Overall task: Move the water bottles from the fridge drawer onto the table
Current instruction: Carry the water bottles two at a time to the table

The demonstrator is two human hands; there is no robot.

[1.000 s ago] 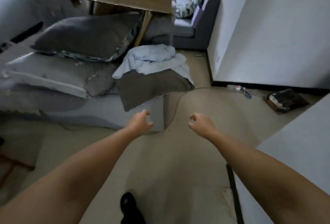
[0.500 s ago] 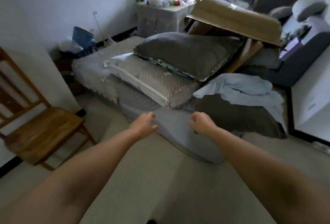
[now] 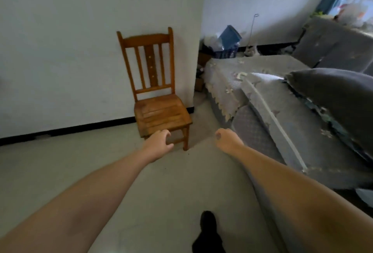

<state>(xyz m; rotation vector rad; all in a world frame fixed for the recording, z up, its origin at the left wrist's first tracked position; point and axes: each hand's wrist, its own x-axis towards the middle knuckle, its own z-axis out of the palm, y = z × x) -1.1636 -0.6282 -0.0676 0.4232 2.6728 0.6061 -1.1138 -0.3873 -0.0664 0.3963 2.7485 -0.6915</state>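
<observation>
The white wall [image 3: 80, 50] fills most of what you see ahead, running down to a dark skirting strip where it meets the pale floor [image 3: 161, 192]. To your right lies a long low sofa [image 3: 272, 131] under a grey quilted cover with a scalloped edge, and a big dark grey cushion [image 3: 333, 91] rests on top of it toward the right edge. A wooden chair [image 3: 157, 95] with a slatted back stands against the wall, its seat facing you, just left of the corner where the wall steps back. In that recess behind the sofa's far end a blue container [image 3: 230, 37] leans tilted among some clutter too blurred to name. Your two bare forearms reach forward over the floor. Your left hand [image 3: 158, 144] hangs in front of the chair's front edge, fingers loosely curled and apart from the thumb, holding nothing. Your right hand [image 3: 227, 140] hangs near the sofa's lower corner, fingers folded loosely in toward the palm, also with nothing in it. A dark shoe [image 3: 209, 230] shows on the floor at the bottom of the view. None of the water bottles, nor the fridge drawer or the table, shows here, so you cannot tell where they are.
</observation>
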